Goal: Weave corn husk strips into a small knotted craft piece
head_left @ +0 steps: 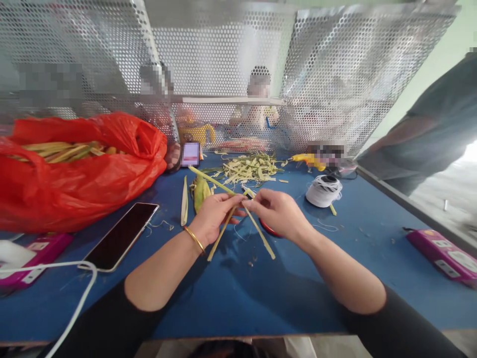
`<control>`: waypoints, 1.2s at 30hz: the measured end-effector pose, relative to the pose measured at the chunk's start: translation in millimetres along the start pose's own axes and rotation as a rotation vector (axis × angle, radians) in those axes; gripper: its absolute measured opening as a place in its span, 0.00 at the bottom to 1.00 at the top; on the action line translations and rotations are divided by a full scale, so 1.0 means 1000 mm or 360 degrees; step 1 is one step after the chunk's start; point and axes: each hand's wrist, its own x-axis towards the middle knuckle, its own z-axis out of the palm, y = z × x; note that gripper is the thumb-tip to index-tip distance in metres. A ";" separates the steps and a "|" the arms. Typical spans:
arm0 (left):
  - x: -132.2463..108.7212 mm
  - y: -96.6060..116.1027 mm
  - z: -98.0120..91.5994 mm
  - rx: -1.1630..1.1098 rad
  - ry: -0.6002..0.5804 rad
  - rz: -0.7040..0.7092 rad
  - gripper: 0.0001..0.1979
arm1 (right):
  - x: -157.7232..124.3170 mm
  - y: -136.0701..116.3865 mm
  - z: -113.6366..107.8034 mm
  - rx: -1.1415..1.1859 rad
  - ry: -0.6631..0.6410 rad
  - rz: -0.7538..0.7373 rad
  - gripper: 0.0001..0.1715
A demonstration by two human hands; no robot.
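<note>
Above the middle of the blue table, my left hand point(219, 216) and my right hand point(278, 211) meet at the fingertips. Pinched between them are narrow yellow-green plant strips point(260, 232), which cross near the fingers; two ends hang toward me and one points away to the upper left. Under my right hand lies a red-handled tool, mostly hidden, perhaps scissors point(269, 228). Just beyond my left hand rest a folded green leaf piece point(201, 191) and a pale flat strip point(184, 201). A gold bangle point(194, 239) circles my left wrist.
A red plastic bag point(85, 184) of plant strips fills the left, near a phone point(122, 236) and a power strip point(37, 258). Shavings point(249, 168), a yellow glue gun point(309, 160) and white thread point(323, 194) lie beyond. Another power strip point(443, 253) is at right; a person point(428, 114) stands there.
</note>
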 end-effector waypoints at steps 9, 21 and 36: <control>0.001 0.002 -0.003 -0.0013 -0.0004 -0.0016 0.11 | 0.000 0.000 0.004 -0.0143 -0.0186 -0.0156 0.16; -0.002 0.006 0.001 0.0031 0.0134 0.0053 0.07 | 0.002 0.000 -0.003 -0.0043 -0.0304 -0.0188 0.16; -0.003 0.009 0.002 -0.0466 0.0288 -0.0192 0.04 | 0.003 0.005 0.001 -0.0292 -0.0167 -0.0341 0.14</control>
